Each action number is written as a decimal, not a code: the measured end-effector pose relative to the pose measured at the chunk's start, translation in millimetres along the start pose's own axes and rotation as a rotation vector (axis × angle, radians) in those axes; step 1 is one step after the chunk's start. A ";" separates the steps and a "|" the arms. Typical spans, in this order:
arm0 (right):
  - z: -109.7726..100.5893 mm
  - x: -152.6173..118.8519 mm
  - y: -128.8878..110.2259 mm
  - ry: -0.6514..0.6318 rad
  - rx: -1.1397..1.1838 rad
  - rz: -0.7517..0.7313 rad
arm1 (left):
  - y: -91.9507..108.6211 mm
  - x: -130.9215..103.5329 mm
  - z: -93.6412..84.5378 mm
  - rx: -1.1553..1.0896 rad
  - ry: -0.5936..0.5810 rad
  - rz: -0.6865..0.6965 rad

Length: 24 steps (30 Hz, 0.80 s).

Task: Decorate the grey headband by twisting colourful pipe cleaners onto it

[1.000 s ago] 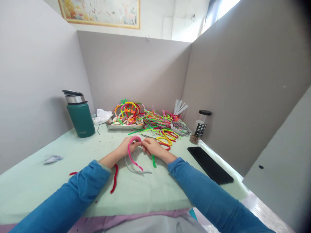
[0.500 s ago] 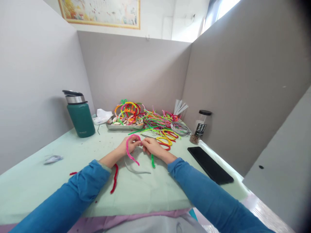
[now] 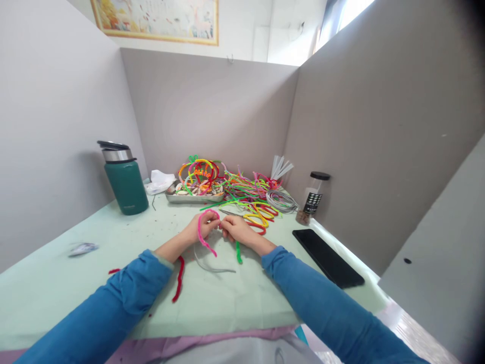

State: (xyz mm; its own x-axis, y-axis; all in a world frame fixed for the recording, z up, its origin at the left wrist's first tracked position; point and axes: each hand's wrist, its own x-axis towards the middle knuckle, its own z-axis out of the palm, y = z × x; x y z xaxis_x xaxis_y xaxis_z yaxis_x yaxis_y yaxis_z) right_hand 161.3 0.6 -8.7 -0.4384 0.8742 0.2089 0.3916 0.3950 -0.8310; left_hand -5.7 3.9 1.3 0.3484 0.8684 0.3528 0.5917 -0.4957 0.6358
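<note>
A pink pipe cleaner (image 3: 202, 236) arcs over my left hand (image 3: 198, 227), whose fingers pinch it near one end; its free end hangs down toward the table. My right hand (image 3: 235, 228) meets the left at the fingertips and pinches at the same end of the pink piece, which the fingers mostly hide. Under the right hand a green pipe cleaner (image 3: 238, 253) sticks out. A thin grey wire (image 3: 214, 269) lies just below both hands. Close to my left forearm is a dark red pipe cleaner (image 3: 178, 280).
Scissors (image 3: 257, 218) with red and yellow handles lie beyond my right hand. Farther back are a metal tray (image 3: 195, 199), a heap of pipe cleaners (image 3: 246, 187) and coiled wire (image 3: 282, 201). A green bottle (image 3: 126, 187) stands left; a jar (image 3: 312, 198) and black phone (image 3: 328, 258) are right.
The hanging end of the pink pipe cleaner has shifted very slightly. Both hands stay in nearly the same place, still pinching.
</note>
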 end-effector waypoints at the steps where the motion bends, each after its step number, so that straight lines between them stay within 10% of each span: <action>1: 0.0 -0.2 -0.3 -0.002 -0.003 -0.005 | 0.1 0.3 -0.2 0.015 0.009 0.013; 24: 0.2 -0.9 -0.2 0.002 0.000 -0.021 | 4.4 0.1 -0.6 -0.003 0.007 0.021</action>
State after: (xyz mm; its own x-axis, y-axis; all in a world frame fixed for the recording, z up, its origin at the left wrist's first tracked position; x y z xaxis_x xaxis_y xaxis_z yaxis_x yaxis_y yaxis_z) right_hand 161.5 -0.3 -8.8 -0.4451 0.8662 0.2272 0.3822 0.4132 -0.8266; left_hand -3.6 1.8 4.5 0.3557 0.8578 0.3711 0.5819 -0.5139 0.6303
